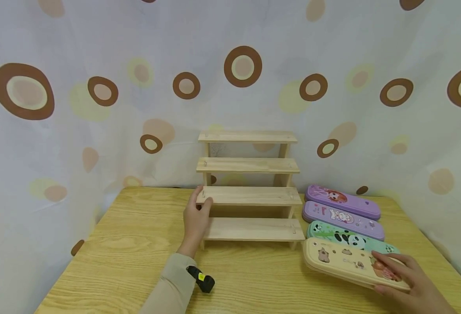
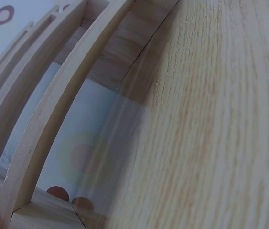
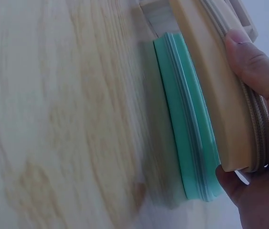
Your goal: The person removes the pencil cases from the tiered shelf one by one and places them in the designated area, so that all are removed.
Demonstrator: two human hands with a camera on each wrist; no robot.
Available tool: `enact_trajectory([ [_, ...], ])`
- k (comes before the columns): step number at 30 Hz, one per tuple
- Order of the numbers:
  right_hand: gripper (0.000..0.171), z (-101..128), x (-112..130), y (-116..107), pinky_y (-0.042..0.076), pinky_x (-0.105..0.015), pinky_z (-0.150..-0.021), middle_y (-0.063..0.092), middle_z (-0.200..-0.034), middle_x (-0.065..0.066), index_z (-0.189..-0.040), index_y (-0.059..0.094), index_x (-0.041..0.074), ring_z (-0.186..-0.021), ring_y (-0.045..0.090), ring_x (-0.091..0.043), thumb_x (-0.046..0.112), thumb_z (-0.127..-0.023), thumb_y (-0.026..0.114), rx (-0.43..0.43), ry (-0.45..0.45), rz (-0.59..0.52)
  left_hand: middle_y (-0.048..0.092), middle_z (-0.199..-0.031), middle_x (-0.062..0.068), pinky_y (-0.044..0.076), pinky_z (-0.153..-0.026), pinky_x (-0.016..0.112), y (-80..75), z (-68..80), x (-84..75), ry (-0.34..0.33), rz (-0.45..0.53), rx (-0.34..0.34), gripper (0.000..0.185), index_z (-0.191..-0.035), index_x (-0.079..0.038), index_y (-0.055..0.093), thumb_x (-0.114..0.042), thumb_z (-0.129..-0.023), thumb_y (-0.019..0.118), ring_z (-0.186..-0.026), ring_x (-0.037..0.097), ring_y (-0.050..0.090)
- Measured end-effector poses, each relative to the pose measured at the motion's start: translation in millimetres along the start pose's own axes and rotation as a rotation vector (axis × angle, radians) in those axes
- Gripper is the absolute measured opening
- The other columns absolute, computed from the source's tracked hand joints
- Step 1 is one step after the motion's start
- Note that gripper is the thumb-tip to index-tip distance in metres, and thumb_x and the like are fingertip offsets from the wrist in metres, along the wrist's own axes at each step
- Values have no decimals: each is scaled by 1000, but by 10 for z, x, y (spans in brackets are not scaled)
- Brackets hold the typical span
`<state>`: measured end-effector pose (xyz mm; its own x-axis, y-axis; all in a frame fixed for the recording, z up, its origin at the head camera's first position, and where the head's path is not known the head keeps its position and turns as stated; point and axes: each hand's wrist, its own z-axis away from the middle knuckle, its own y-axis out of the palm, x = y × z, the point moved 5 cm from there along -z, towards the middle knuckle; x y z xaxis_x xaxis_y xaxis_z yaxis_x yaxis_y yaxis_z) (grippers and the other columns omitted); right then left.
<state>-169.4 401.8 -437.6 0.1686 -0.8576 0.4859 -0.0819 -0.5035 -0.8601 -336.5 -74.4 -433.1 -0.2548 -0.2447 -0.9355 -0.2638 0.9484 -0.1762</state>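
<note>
A four-tier wooden step shelf [image 1: 250, 195] stands against the patterned backdrop. My left hand [image 1: 196, 220] grips its left end at the second board from the bottom, thumb at the front edge; the left wrist view shows the boards [image 2: 48, 119] from close below. In my right hand [image 1: 412, 281] is a cream zippered pencil case [image 1: 344, 259] printed with small animals, held by its right end. The right wrist view shows the cream case [image 3: 215, 86] raised off the table, beside the mint green one.
Behind the cream case lie a mint panda pencil case [image 1: 348, 235], a lilac pencil case [image 1: 356, 220] and a purple pencil case [image 1: 356, 203], in a row right of the shelf. All are on a wood-grain table [image 1: 128, 244].
</note>
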Motion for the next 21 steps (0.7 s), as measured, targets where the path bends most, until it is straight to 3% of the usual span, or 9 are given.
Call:
enact_trajectory([
  [2,71,7,-24,-1,40,-38,-76,33,-121,-8,-139,40,21,-105,32,-27,38,-76,70,-24,-9,20,35,-138,-15,34,-97,43,-4,-7,-5,5,-3,-1,50,-136,-26,41,-40,-90,52,-127,14,30],
  [5,71,13,-49,9,38,-37,-75,33,-119,-6,-138,42,22,-104,32,-24,38,-75,71,-45,-18,35,35,-138,-14,34,-97,44,-5,-10,3,3,-1,1,49,-136,-27,41,-40,-90,52,-127,14,31],
  [6,71,11,-63,22,39,-37,-76,33,-120,-6,-138,41,23,-104,32,-24,41,-75,70,-40,-4,41,35,-138,-14,35,-97,44,-4,-11,7,3,-2,1,49,-136,-27,41,-40,-90,52,-126,14,31],
  [9,73,9,-93,56,37,-54,-73,33,-119,-11,-139,40,22,-104,33,-32,43,-75,69,-21,14,27,35,-138,-14,35,-96,43,6,-12,25,-2,-3,4,49,-135,-30,41,-41,-89,52,-126,14,32],
  [13,74,-3,-101,69,38,-54,-71,35,-118,-13,-138,41,21,-103,33,-32,44,-75,70,-30,8,40,35,-138,-14,32,-98,44,2,-19,24,-7,-10,-6,46,-133,-35,41,-40,-89,52,-126,14,31],
  [19,74,-1,-90,80,37,-35,-64,48,-106,-2,-131,50,21,-92,34,-5,39,-66,79,-128,-101,112,35,-139,-11,33,-98,46,-4,-10,3,1,0,-7,45,-133,-35,41,-40,-90,52,-126,17,32],
  [21,72,11,-68,77,36,-37,-64,48,-106,0,-129,53,21,-91,34,-4,36,-64,81,-152,-137,113,35,-139,-12,33,-98,45,-5,-3,4,-6,3,-7,46,-134,-35,41,-40,-90,52,-126,17,31],
])
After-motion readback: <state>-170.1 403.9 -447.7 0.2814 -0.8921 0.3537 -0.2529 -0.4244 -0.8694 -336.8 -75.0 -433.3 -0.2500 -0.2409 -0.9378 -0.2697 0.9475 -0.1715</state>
